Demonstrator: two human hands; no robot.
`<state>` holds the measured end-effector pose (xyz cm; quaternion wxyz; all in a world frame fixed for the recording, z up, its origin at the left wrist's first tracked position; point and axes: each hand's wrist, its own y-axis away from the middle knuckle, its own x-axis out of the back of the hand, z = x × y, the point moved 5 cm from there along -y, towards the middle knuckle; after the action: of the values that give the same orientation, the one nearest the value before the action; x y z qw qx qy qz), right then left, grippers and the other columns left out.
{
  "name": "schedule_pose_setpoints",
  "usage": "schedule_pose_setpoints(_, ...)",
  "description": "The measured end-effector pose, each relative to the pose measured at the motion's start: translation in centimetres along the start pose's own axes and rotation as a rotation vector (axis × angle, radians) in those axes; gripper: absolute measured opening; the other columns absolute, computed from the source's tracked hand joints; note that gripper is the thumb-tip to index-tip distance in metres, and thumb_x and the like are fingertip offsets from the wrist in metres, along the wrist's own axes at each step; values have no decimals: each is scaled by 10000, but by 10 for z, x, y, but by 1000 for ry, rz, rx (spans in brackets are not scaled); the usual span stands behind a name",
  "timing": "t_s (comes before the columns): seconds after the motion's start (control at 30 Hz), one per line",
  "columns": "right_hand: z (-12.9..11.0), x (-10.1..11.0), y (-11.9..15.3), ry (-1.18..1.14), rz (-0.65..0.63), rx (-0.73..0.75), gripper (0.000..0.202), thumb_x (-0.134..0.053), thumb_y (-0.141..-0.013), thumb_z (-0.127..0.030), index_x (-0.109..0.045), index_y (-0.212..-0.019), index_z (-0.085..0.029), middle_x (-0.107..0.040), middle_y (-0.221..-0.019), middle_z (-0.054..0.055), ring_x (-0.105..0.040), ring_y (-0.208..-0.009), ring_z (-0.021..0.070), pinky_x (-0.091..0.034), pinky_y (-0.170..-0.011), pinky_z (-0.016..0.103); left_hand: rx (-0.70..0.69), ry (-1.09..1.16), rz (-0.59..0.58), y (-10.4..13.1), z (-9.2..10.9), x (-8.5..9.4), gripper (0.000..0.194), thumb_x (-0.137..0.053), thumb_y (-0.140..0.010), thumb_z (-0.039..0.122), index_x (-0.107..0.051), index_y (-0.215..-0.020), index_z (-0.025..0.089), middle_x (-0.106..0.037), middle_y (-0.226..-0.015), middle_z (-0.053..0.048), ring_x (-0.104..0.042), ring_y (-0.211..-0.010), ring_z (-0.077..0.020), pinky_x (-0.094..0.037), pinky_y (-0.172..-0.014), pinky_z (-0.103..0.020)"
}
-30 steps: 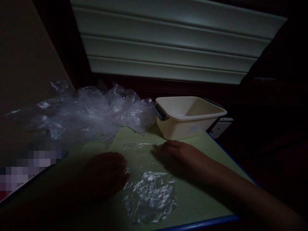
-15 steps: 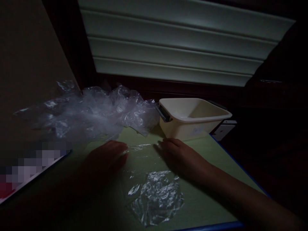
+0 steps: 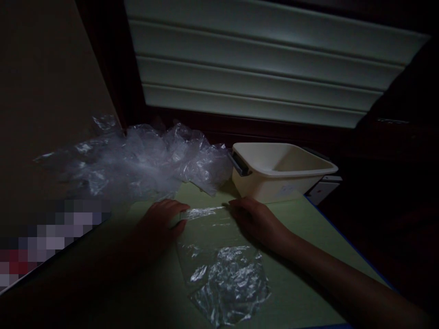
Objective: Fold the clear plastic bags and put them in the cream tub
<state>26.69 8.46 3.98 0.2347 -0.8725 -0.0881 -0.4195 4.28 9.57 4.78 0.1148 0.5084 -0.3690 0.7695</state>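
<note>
A clear plastic bag (image 3: 222, 269) lies flat on the pale green tabletop, its lower part crinkled and shiny. My left hand (image 3: 163, 224) is at the bag's far left corner, thumb and fingertips closed about its edge. At the far right corner my right hand (image 3: 257, 224) has its fingers bent together on the same edge; part of its grip is hidden. Between the two hands the far edge shows as a bright, narrow, wrinkled strip.
A heap of clear plastic bags (image 3: 147, 160) lies behind my left hand. Behind my right hand stands a cream plastic bin (image 3: 274, 185) with dark handles. A white device (image 3: 324, 188) is beside it. The green table (image 3: 325, 265) has a blue edge. Pale slats (image 3: 254, 73) rise behind.
The view has shifted, so things sit slightly further right. My left thumb and fingers show more apart, and the bag's far edge between my hands looks brighter and more gathered.
</note>
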Motion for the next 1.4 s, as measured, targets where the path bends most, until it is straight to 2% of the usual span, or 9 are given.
schedule_pose_setpoints(0.1, 3, 0, 2, -68, 22, -48, 332, -557, -803, -89, -584, -1130, -142, -600, -945, 93, -601, -769, 178, -516, -680, 307, 29, 65, 44, 1, -2, -2, 288, -426, -820, 231, -620, -1014, 143, -678, -904, -79, -642, -846, -237, -509, -776, -374)
schedule_pose_setpoints(0.3, 8, 0, 6, -151, 47, -142, 440, -629, -795, -253, -519, -1215, -182, -567, -1043, 107, -581, -823, 203, -499, -737, 365, 36, 187, 115, 1, 2, -2, 257, -427, -835, 202, -629, -991, 176, -655, -798, -25, -625, -773, -194, -470, -796, -350)
schedule_pose_setpoints(0.5, 16, -1, 7, -273, -31, -243, 589, -650, -767, -222, -430, -1308, -142, -616, -899, 62, -594, -759, 177, -502, -663, 309, 89, 319, 142, 0, 4, 4, 233, -439, -861, 230, -629, -986, 178, -599, -814, -19, -593, -739, -160, -479, -705, -270)
schedule_pose_setpoints(0.73, 19, 0, 6, -363, -115, -267, 205, -604, -760, -141, -655, -958, -136, -647, -740, 24, -593, -643, 147, -479, -597, 268, 240, 529, -18, 2, -10, -9, 303, -553, -770, 303, -585, -1033, 155, -651, -837, -47, -636, -635, -149, -531, -601, -255)
schedule_pose_setpoints(0.83, 19, 2, 7, -373, -116, -265, 51, -600, -772, -154, -650, -784, -151, -661, -745, 37, -603, -683, 161, -481, -636, 282, 307, 601, -89, 2, -12, -12, 359, -552, -747, 326, -563, -1057, 144, -674, -832, -55, -648, -621, -152, -539, -570, -245)
schedule_pose_setpoints(0.97, 18, 3, 9, -395, -134, -263, 43, -611, -788, -174, -616, -748, -160, -667, -765, 47, -612, -700, 162, -487, -639, 276, 344, 609, -110, 1, -8, -8, 386, -539, -700, 330, -570, -1032, 134, -654, -748, -33, -635, -608, -154, -527, -564, -238)
schedule_pose_setpoints(1.13, 18, 2, 11, -381, -170, -246, 123, -644, -750, -134, -623, -869, -158, -669, -791, 37, -622, -709, 162, -499, -644, 277, 318, 538, -108, 0, -3, -3, 300, -504, -715, 314, -623, -923, 133, -657, -731, -46, -639, -646, -180, -511, -589, -266)
schedule_pose_setpoints(1.27, 16, 5, 12, -316, -153, -208, 106, -590, -736, -66, -614, -739, -169, -664, -760, 28, -622, -714, 170, -491, -651, 286, 208, 461, -115, -2, 2, 0, 213, -502, -745, 297, -658, -731, 153, -655, -713, -50, -614, -639, -183, -476, -592, -276)
schedule_pose_setpoints(1.4, 12, 9, 11, -260, -148, -161, 160, -556, -736, -33, -633, -712, -171, -662, -726, 17, -622, -683, 162, -482, -629, 275, 104, 436, -107, -3, 4, 1, 210, -471, -779, 237, -662, -728, 167, -659, -725, -37, -618, -644, -162, -471, -600, -253)
